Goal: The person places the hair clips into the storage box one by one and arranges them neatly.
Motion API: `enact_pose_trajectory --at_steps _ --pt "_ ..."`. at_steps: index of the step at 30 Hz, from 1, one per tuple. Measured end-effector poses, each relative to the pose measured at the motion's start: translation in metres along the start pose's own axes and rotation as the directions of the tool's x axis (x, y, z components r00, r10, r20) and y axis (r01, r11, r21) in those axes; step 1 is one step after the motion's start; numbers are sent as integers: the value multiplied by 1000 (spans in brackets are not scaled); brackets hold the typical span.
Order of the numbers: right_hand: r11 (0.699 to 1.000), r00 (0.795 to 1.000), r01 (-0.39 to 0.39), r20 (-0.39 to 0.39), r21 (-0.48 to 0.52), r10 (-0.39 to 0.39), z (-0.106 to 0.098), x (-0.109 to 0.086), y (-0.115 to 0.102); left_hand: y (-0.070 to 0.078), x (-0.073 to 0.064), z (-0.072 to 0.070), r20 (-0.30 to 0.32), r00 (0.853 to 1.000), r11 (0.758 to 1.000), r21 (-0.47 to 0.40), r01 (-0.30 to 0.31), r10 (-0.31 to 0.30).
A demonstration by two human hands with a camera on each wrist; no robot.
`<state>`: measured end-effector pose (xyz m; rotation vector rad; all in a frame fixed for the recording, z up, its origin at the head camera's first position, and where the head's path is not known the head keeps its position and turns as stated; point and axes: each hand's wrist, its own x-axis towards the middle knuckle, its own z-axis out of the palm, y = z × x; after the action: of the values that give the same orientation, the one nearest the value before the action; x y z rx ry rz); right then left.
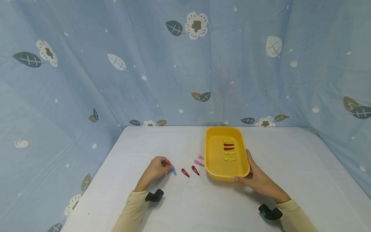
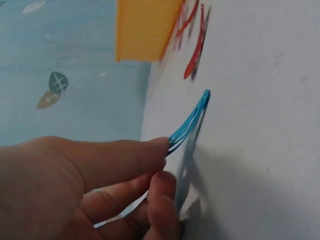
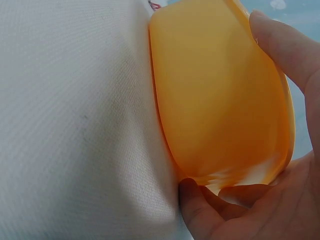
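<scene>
In the head view my left hand (image 1: pixel 157 167) pinches a blue snap hair clip (image 1: pixel 174 170) between thumb and fingertips. The left wrist view shows the far end of this blue clip (image 2: pixel 192 120) at the white cloth; a pale strip (image 2: pixel 120 214) shows among the curled fingers, its kind unclear. My right hand (image 1: pixel 261 180) grips the near right corner of a yellow tray (image 1: pixel 213 175), thumb at the rim and fingers round the side. Inside the tray lie several yellow and red clips in a column, such as a yellow clip (image 1: pixel 230 159).
Between the left hand and the tray lie a red clip (image 1: pixel 185 173), another red clip (image 1: pixel 195 170), a pink clip (image 1: pixel 199 163) and a second pink clip (image 1: pixel 201 157) by the tray's wall. A blue patterned curtain (image 1: pixel 150 64) hangs behind the white table (image 1: pixel 156 138).
</scene>
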<state>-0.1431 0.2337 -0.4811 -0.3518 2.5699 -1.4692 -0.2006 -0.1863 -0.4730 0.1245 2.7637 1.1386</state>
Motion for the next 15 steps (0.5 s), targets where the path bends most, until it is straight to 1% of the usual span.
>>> enact_pose_trajectory --at_steps 4,10,15 --pt "1000 1000 6 -2 0 -6 0 0 0 -1 -1 -5 24 999 999 -27 29 -29" --pt "1000 1000 8 -4 -1 -8 0 -1 -2 -2 -2 -10 51 995 989 -114 95 -89" --pt "1000 1000 -14 -2 -15 14 0 -1 -3 -4 -3 -12 60 995 982 -170 89 -80"
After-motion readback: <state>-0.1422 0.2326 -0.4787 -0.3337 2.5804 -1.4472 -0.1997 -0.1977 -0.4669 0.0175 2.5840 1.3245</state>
